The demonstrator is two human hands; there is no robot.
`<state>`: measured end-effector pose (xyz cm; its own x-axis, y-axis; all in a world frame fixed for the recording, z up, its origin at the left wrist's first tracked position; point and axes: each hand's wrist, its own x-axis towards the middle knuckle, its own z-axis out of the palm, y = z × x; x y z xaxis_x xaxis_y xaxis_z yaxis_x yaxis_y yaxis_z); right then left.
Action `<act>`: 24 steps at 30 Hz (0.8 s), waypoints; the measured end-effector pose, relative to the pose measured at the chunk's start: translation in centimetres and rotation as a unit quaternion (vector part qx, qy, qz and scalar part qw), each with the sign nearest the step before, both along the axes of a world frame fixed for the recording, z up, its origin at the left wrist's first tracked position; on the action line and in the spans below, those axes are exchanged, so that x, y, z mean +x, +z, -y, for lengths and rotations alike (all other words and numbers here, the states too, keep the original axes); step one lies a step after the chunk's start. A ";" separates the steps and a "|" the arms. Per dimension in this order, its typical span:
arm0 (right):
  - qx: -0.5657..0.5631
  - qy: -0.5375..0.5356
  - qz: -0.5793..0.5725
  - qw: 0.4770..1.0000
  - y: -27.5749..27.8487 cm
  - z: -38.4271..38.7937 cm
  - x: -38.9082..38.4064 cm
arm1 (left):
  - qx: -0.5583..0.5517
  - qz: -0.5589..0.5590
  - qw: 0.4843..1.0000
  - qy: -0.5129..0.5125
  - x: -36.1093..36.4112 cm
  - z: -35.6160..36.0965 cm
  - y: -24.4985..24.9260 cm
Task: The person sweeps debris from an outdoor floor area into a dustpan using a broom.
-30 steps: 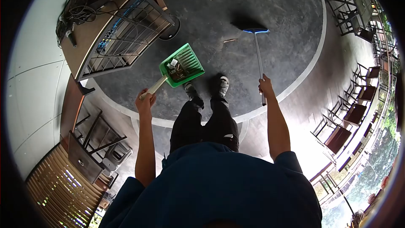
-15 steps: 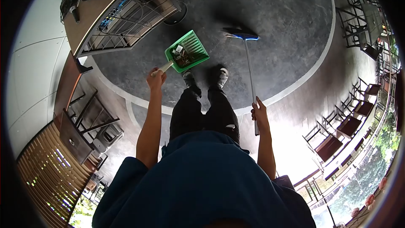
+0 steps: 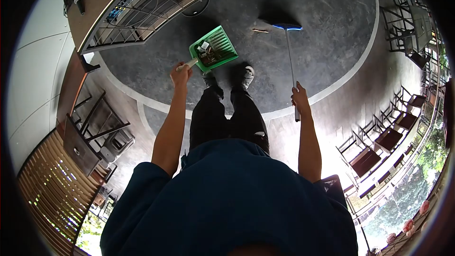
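My left hand [image 3: 181, 73] is closed around the pale handle of a green dustpan [image 3: 229, 59]. The dustpan is in front of my feet, its ribbed open side turned away to the upper right. Inside lie brown scraps and a small white piece [image 3: 204, 46]. My right hand [image 3: 299, 96] grips the grey stick of a broom [image 3: 290, 50] near its top end. The broom's blue-edged head, with dark bristles, is farther forward on the right. Just left of it, a thin brown scrap [image 3: 260, 31] lies on the dark floor.
A wooden desk [image 3: 95, 7] with a wire-fronted rack, cables and a microphone stands at the upper left. Behind my left arm are a dark table [image 3: 78, 144] and a chair [image 3: 117, 145]. Several chairs and tables [image 3: 365, 161] line the right side. A pale curved line borders the dark floor.
My right hand has moved forward and right with the broom, whose head has left the brown scrap, now showing on the floor. The dustpan has shifted slightly forward and right.
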<state>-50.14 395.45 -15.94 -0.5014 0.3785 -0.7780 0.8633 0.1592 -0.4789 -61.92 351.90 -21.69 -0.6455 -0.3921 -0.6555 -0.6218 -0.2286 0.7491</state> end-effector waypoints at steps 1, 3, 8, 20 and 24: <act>-0.001 0.002 0.003 1.000 0.0 0.5 0.3 | -0.001 -0.002 1.000 -0.001 0.1 0.0 -0.3; -0.039 -0.024 -0.004 0.999 0.4 1.7 1.6 | 0.001 -0.010 1.000 -0.003 0.2 -0.2 -0.9; -0.067 -0.053 0.008 0.996 2.8 3.5 4.1 | 0.015 -0.010 1.000 -0.009 0.1 -0.2 -1.6; 0.354 0.285 -0.080 0.887 5.8 -10.3 5.9 | 0.002 0.011 1.000 0.005 -1.1 -0.8 0.4; 0.428 0.309 0.016 0.849 12.6 -11.5 -0.4 | 0.001 0.012 1.000 -0.010 -1.1 -0.4 -0.8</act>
<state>-50.58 406.98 -3.32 -0.7933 0.4849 -0.3682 0.4993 0.8642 0.0623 -62.98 352.28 -22.51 -0.6379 -0.3781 -0.6709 -0.6436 -0.2167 0.7340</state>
